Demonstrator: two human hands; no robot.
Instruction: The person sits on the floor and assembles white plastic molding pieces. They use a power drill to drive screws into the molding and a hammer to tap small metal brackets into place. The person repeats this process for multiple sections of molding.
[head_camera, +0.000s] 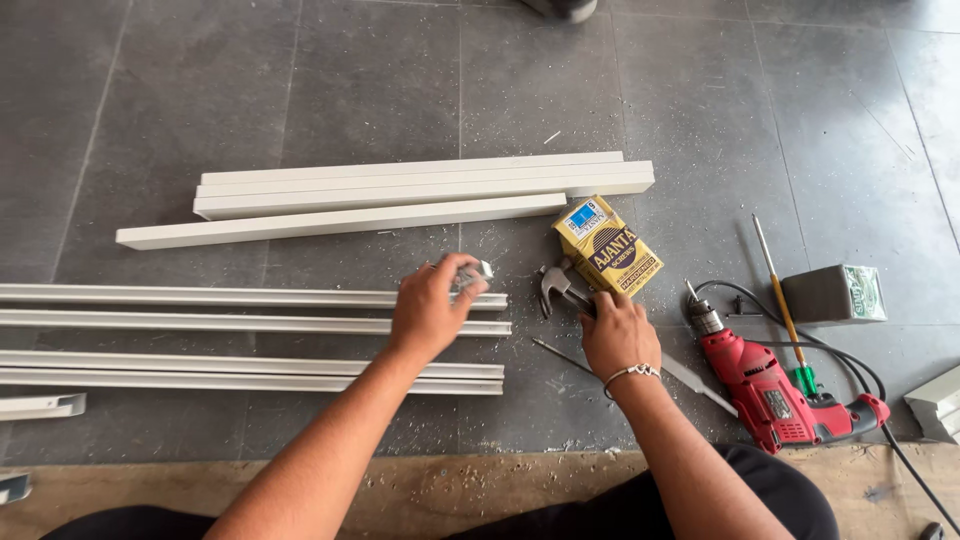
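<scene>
While the person kneels at the edge of a wooden board (480, 490) on the grey tiled floor (300, 80), both hands work just beside the yellow cardboard box (607, 246), which serves here as the reference point. The left hand (428, 312), to the left of the box, pinches a small silver metal bracket (478, 272) between fingertips and thumb, holding it over the near end of the upper pair of aluminium channels (250, 308). The right hand (618, 335), directly below the box, is closed around the handle of a claw hammer (553, 286), whose head lies against the box's lower left corner. A second pair of channels (250, 370) lies further below and left of the box, and a stack of white rectangular bars (400, 190) lies above and left of it. To the right of the box rest a red electric drill (775, 395) with its black cord, a screwdriver with a green and yellow handle (785, 310), and a small grey box (835, 293). As judged from this layout, fitting is at an early stage: no bracket appears fixed to any channel, the channels and bars lie separate and unjoined, and the drill sits unused.
</scene>
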